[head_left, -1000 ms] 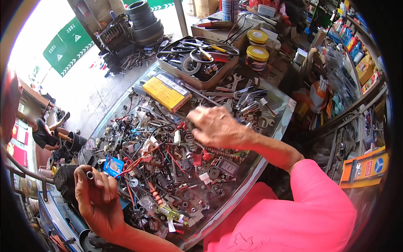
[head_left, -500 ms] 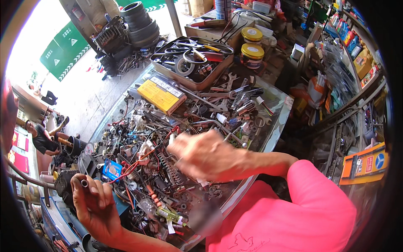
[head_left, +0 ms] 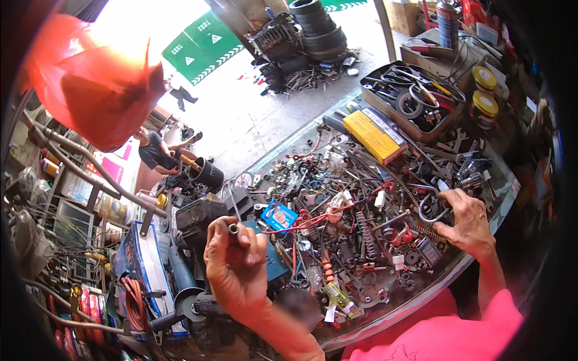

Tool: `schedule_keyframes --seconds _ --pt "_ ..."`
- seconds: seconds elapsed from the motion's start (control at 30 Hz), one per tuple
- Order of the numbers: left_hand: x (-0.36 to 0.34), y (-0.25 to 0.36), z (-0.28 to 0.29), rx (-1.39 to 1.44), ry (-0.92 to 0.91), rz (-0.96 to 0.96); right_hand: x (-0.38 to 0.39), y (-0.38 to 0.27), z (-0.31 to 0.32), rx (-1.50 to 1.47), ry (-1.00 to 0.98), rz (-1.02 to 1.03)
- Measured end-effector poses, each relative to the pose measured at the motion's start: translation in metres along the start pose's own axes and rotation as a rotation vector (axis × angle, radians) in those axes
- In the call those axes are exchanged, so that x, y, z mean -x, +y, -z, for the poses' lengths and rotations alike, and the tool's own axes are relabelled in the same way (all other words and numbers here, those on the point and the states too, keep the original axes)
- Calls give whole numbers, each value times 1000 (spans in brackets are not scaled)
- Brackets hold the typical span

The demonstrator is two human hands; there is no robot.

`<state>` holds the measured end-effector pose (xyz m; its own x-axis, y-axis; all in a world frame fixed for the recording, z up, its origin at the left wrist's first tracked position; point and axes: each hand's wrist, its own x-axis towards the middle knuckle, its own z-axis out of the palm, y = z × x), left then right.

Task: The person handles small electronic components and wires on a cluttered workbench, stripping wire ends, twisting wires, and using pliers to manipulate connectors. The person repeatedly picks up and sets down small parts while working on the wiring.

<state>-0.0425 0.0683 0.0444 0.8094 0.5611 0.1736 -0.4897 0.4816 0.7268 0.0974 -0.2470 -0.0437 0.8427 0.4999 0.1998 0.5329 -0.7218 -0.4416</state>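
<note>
My left hand (head_left: pixel 238 262) is raised in front of the table's left side. Its curled fingers close on a short metal tube (head_left: pixel 233 228), whose round open end shows above the thumb and fingers. Out over the right side of the pile, my right hand (head_left: pixel 469 224) has its thumb and forefinger spread apart. Between them lies a bent metal rod (head_left: pixel 422 207); whether the fingers touch it, I cannot tell. Beneath both hands spread loose springs, bolts, wires and small parts. A coil spring (head_left: pixel 365 234) and a blue card packet (head_left: pixel 279 215) lie among them.
A yellow box (head_left: pixel 374 135) lies at the pile's far side, near a metal tray (head_left: pixel 436 129) of tools and yellow-lidded tubs (head_left: pixel 483 108). An angle grinder (head_left: pixel 189 298) sits left of the table. A red plastic bag (head_left: pixel 99 84) hangs upper left. A person (head_left: pixel 159 153) sits beyond.
The view has swung left, so the table appears farther right. My right hand has moved from the pile's middle to its right side. My left hand still holds the tube.
</note>
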Motion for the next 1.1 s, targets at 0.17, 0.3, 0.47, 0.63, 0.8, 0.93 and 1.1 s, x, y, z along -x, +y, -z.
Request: schedule_keyframes --seconds 0.17,0.3,0.47,0.63,0.8,0.93,1.1 --pt "-1 -2 -4 43 54 0 -5 -3 -1 -272 -40 -208" --pt "-3 -8 -6 31 61 16 -5 4 -3 -348 -25 -230" --pt "-3 -11 -7 -4 55 26 -9 -4 -4 -565 -42 -211" --pt "-6 -18 -5 -36 83 49 -9 -6 -27 -492 21 82" --pt "-10 -22 -3 -25 115 81 -9 -21 -28 -309 -86 196" --pt "-11 -22 -2 -6 132 60 -10 -23 -20 -243 -137 244" --pt "-6 -15 -4 -32 133 27 -7 -16 3 -325 22 121"
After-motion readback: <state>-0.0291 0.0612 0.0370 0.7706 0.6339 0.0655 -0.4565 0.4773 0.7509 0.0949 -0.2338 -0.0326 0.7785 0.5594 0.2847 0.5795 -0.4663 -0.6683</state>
